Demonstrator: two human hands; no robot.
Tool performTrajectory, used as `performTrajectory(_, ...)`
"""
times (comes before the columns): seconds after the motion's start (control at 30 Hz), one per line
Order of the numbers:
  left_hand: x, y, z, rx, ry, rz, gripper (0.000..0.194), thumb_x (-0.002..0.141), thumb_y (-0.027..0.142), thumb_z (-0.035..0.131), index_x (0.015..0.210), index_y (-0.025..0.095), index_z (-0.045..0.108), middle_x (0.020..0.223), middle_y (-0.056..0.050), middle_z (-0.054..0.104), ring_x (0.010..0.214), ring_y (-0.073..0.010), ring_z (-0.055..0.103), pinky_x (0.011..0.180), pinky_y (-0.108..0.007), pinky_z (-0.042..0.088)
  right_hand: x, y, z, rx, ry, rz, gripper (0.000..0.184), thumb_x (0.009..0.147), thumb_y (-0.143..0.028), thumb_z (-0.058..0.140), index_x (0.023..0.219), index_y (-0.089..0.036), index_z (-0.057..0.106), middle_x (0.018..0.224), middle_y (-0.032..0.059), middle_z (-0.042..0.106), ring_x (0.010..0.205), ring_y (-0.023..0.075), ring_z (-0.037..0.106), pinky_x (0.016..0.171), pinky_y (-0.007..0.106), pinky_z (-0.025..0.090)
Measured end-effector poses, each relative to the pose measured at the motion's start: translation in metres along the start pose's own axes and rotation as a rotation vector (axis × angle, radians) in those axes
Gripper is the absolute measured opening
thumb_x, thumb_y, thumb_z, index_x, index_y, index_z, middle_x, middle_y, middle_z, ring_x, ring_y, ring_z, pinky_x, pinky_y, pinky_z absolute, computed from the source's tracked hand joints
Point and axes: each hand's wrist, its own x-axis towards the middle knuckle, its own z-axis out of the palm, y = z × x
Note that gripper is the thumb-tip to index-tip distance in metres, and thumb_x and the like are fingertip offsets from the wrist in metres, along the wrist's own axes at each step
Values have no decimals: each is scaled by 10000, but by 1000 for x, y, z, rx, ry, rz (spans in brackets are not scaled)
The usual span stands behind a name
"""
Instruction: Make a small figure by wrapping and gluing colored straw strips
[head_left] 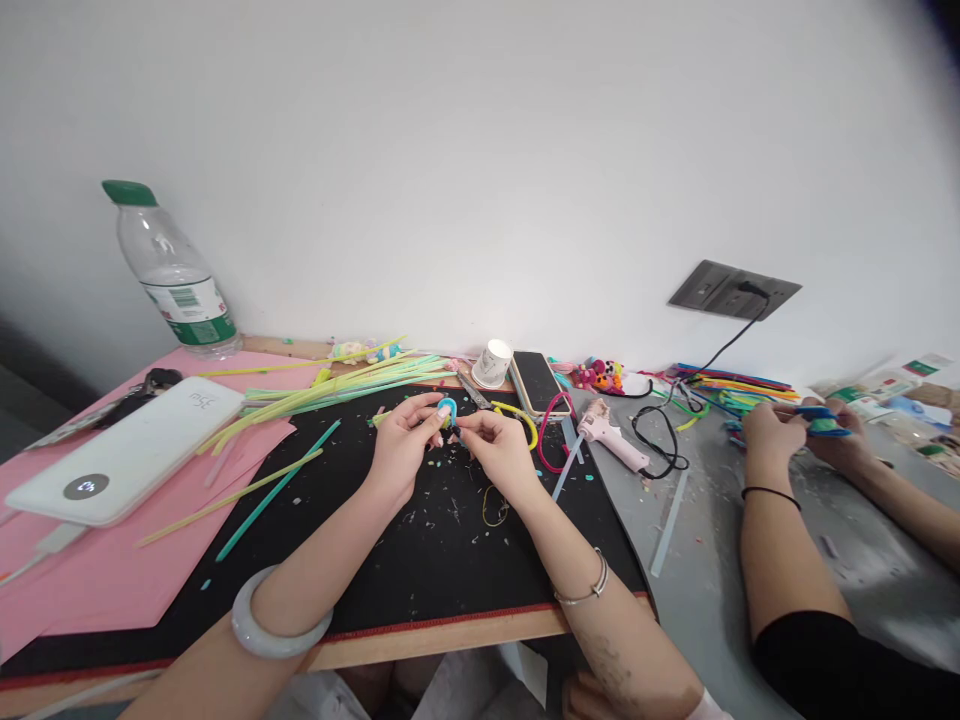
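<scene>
- Above the black mat (450,575) on the bench (442,644), a small blue curled piece (448,404) is being held up.
- By the nearly closed fingertip grips of the left hand (409,432) and right hand (495,442), its opposite sides are being pinched.
- Light, soft, bendable handling is being judged likely; gentle edge holds are being favoured.

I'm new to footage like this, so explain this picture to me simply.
There is no machine here: a camera on a person's head looks forward and down at their bare hands. The left hand pinches a small blue piece; the right hand has its fingertips at it. Below lies a black mat. To the left are pink paper, a power bank and a bottle; toward the wall, a cup and a phone; to the right, a glue gun. The hands at far right are another person's.
</scene>
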Motion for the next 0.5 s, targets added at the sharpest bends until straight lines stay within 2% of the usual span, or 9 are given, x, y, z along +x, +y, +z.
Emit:
performTrajectory(0.2, 1, 1, -1, 69, 1, 37, 376, 658, 332, 708, 977, 151, 624, 716, 3, 619, 469, -47, 450, 488, -210, 367, 1, 0, -2, 10, 17, 23, 155, 710, -231, 589, 813, -147, 669, 695, 34, 668, 528, 112, 547, 496, 226, 425)
performTrajectory(0.37, 4, 3, -6, 298, 2, 100, 355, 679, 402, 662, 956, 180, 648, 773, -41, 683, 491, -93, 523, 542, -256, 416, 1, 0, -6, -79, 34, -33, 169, 731, -223, 565, 831, -148, 679, 716, 46, 689, 579, 134, 590, 555, 243, 455)
performTrajectory(0.5, 10, 6, -13, 474, -73, 121, 340, 708, 447, 617, 929, 192, 661, 832, -52, 699, 519, -126, 572, 571, -284, 437, 2, 1, -10, -226, 51, -109, 192, 752, -203, 536, 848, -154, 694, 699, 34, 693, 549, 126, 577, 539, 236, 446)
